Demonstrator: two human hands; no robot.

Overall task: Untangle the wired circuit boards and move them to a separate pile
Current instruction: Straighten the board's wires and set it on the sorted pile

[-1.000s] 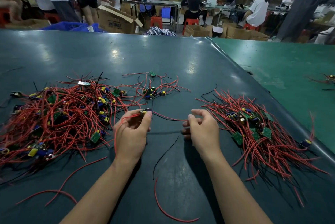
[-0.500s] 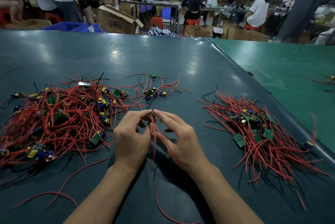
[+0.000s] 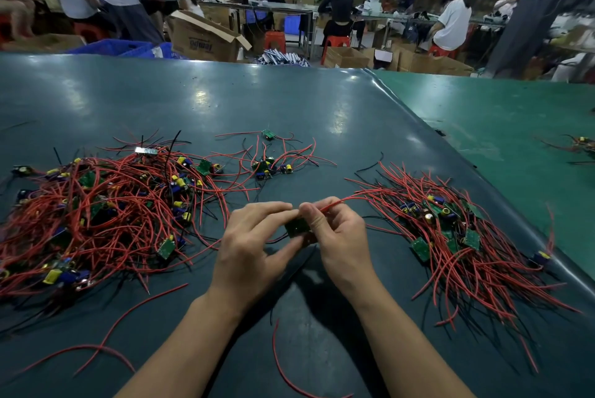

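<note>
Where both hands pinched wires before, left hand [image 3: 254,246] and right hand [image 3: 338,236] now grip one circuit board [image 3: 297,226].

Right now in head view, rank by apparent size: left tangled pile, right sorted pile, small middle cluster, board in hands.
1. left tangled pile
2. right sorted pile, slightly smaller
3. small middle cluster; farther away, so its true size is unsure
4. board, partly hidden by fingers

A small green circuit board [image 3: 297,226] is sitting at centre, red wire trailing toward 2 o'clock; tangled pile [image 3: 106,210] lying at 9 o'clock, sorted pile [image 3: 467,236] at 3 o'clock.
</note>
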